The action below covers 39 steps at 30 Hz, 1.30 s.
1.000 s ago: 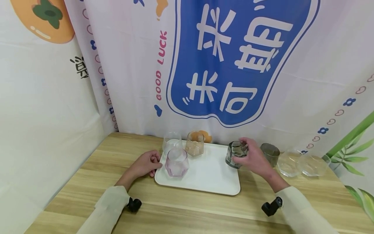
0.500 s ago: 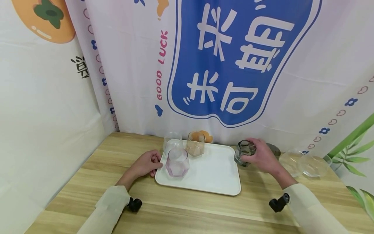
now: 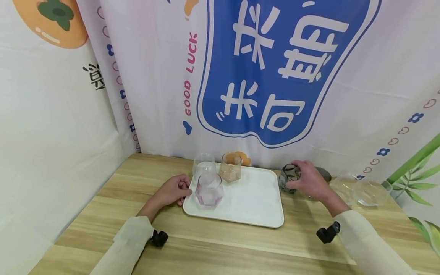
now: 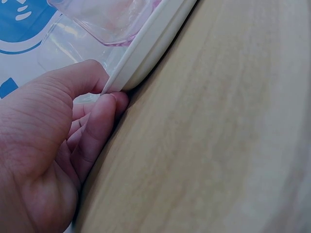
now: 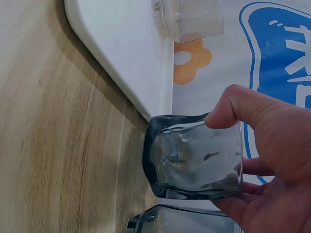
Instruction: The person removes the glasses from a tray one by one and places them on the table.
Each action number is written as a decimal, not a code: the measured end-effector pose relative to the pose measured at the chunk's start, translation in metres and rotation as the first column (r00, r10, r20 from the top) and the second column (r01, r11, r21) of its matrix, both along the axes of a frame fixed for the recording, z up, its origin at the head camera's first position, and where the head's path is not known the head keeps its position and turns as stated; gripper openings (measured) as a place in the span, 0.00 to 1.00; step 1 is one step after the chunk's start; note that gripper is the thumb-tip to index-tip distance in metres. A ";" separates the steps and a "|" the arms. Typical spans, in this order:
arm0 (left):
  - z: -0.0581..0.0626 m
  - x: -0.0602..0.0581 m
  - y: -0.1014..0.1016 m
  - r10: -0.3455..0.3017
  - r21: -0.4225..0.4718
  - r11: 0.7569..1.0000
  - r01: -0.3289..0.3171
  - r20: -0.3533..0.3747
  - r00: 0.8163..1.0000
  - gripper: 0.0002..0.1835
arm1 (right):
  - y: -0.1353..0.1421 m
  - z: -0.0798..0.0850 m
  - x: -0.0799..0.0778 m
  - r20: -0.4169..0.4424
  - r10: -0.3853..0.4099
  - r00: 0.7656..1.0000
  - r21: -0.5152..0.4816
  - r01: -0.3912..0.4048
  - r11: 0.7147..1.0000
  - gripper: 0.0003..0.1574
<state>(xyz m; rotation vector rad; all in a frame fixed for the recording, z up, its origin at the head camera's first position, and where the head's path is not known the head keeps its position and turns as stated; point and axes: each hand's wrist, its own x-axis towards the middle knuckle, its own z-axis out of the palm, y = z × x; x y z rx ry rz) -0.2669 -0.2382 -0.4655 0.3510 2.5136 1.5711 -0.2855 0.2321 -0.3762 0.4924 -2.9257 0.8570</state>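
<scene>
My left hand (image 3: 173, 191) pinches the left rim of a white tray (image 3: 254, 202); the left wrist view shows thumb and fingers on either side of that rim (image 4: 141, 51). On the tray's left half stand a pinkish drinking glass (image 3: 209, 191), a clear glass (image 3: 203, 166) and an amber-tinted glass (image 3: 231, 168). My right hand (image 3: 311, 181) grips a dark grey glass (image 5: 194, 155) near its top, just outside the tray's back right corner. The glass is upright, its base at the wooden tabletop. Partly behind that hand is a second grey glass (image 3: 324, 173).
Farther right are two clear glasses, the nearer one (image 3: 343, 187) partly overlapped in view by the outer one (image 3: 371, 193). A printed curtain (image 3: 165, 114) hangs along the table's back edge. Bare wooden tabletop (image 3: 206, 244) lies in front of the tray.
My right hand has carried the grey glass from over the tray's right side to the right, off the tray and down beside its corner. The left hand has stayed on the rim.
</scene>
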 end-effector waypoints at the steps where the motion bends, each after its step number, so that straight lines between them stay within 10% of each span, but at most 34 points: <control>1: 0.000 0.000 0.000 -0.001 0.000 1.000 0.001 0.000 1.000 0.09 | 0.000 0.000 0.000 0.005 -0.004 1.000 0.005 0.004 1.000 0.50; 39: 0.007 0.004 0.002 0.000 0.009 1.000 0.000 -0.003 1.000 0.11 | -0.005 -0.012 -0.004 0.095 -0.019 0.995 0.041 0.015 0.999 0.52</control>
